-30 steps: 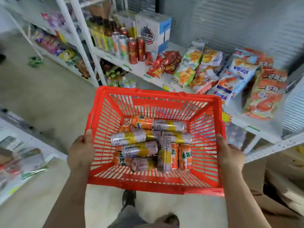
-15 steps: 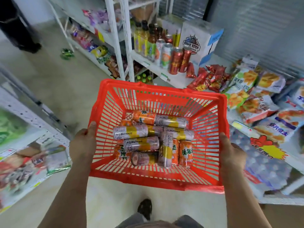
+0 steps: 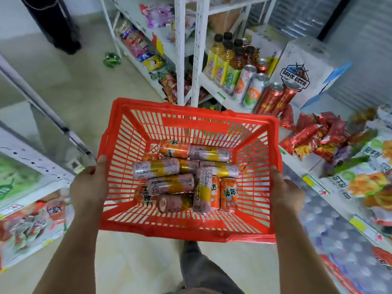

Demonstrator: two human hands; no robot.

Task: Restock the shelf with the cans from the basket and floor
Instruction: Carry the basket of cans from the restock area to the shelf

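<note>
I carry a red plastic basket (image 3: 212, 115) in front of me at waist height. My left hand (image 3: 90, 185) grips its left rim and my right hand (image 3: 286, 193) grips its right rim. Several cans (image 3: 184, 177) lie loose on the basket's bottom, some orange, some silver with yellow bands. The white shelf (image 3: 214, 90) ahead on the right bears standing cans (image 3: 254, 92) and juice bottles (image 3: 224, 60). Green cans (image 3: 111, 59) lie on the floor by the far shelf leg.
A white beer carton (image 3: 305, 71) stands on the shelf behind the red cans. Snack bags (image 3: 318, 136) cover the shelf to the right. Another rack (image 3: 29, 166) with packets runs along my left. A person in dark clothes (image 3: 57, 24) stands at the aisle's far end.
I have moved forward and turned left along the aisle with the basket. The shelf's cans and bottles have come nearer, and the green cans on the floor show more clearly.
</note>
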